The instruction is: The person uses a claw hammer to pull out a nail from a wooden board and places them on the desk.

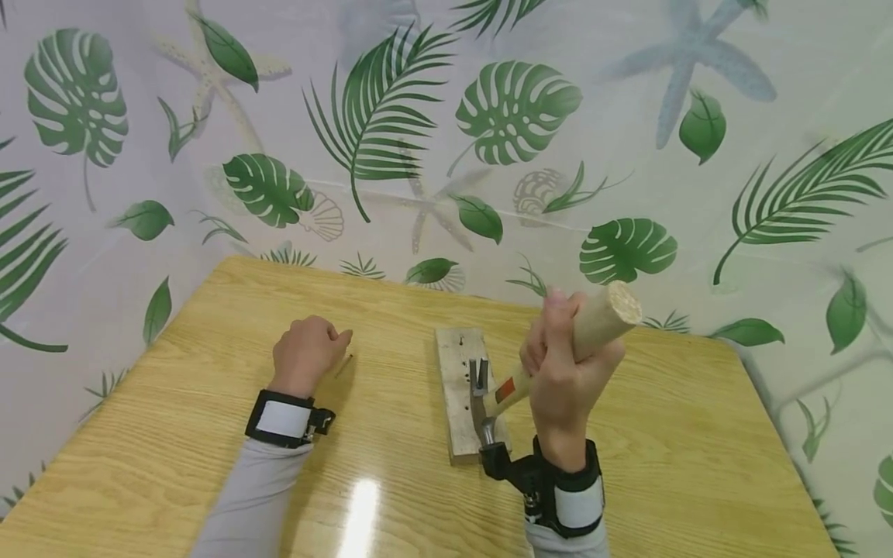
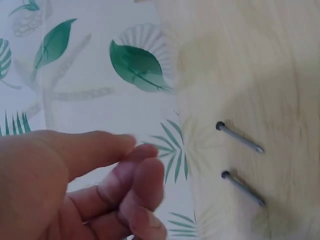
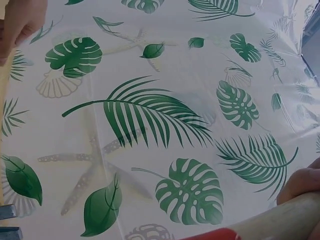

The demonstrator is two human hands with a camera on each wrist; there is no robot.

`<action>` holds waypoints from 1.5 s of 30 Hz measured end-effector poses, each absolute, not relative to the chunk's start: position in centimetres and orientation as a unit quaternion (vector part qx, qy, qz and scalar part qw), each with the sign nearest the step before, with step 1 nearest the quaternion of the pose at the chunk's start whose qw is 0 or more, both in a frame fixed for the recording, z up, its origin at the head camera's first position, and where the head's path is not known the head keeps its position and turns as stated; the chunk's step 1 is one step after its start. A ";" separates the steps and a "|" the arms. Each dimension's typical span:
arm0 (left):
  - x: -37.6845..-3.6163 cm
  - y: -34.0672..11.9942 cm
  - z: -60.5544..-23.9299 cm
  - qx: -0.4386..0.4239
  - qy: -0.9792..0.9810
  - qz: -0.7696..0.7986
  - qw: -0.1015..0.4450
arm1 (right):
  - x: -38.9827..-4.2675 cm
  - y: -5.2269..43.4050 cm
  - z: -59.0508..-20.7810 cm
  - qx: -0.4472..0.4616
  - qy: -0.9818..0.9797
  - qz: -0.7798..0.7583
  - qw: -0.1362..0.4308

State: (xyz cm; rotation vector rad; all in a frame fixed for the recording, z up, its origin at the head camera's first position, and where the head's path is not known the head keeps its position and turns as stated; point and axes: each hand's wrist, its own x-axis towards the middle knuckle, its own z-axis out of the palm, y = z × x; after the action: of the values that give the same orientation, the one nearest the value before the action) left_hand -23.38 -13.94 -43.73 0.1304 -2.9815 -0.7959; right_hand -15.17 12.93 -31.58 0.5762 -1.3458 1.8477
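Observation:
My right hand (image 1: 563,380) grips the pale wooden handle of a claw hammer (image 1: 596,325). The handle slants up to the right, while the metal head overlaps a small wooden board (image 1: 456,422) in the head view. Dark marks and small holes dot the board's face. Part of the hammer (image 3: 280,220) and its claw tips show low in the right wrist view. My left hand (image 1: 307,353) is left of the board, fingers loosely bent and holding nothing. Beside it, the left wrist view has two nails, an upper nail (image 2: 240,137) and a lower nail (image 2: 244,189), lying on the table.
The wood-grain table (image 1: 391,465) carries the board near its middle. Behind it and along the sides hangs a white cloth (image 1: 412,101) printed with green leaves and starfish. Black straps with small cameras are on both wrists.

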 end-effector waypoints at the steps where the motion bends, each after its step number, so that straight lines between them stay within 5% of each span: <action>1: -23.4 -13.7 -43.7 0.027 -0.963 -0.266 0.038 | -15.2 12.9 -31.5 0.231 -0.518 0.726 0.389; 6: -23.4 -11.1 -44.0 -0.090 -0.945 -0.309 0.057 | -15.3 12.7 -31.5 0.257 -0.471 0.733 0.417; 15: -22.7 -6.4 -45.3 -0.257 -0.916 -0.307 -0.025 | -16.3 12.4 -32.4 0.258 -0.474 0.731 0.418; 30: -22.6 -6.0 -45.9 -0.260 -0.899 -0.342 -0.084 | -23.1 12.3 -32.8 0.193 -0.585 0.728 0.301; 45: -22.7 -5.9 -46.0 -0.281 -0.897 -0.335 -0.064 | -31.8 11.4 -32.5 0.097 -0.682 0.704 0.176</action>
State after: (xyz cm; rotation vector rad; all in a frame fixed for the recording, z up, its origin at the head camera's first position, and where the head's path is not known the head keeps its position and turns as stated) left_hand -22.74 -5.87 -45.99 -0.9196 -2.9387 -1.0991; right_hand -31.84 11.44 -32.53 0.2761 -1.9303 1.9928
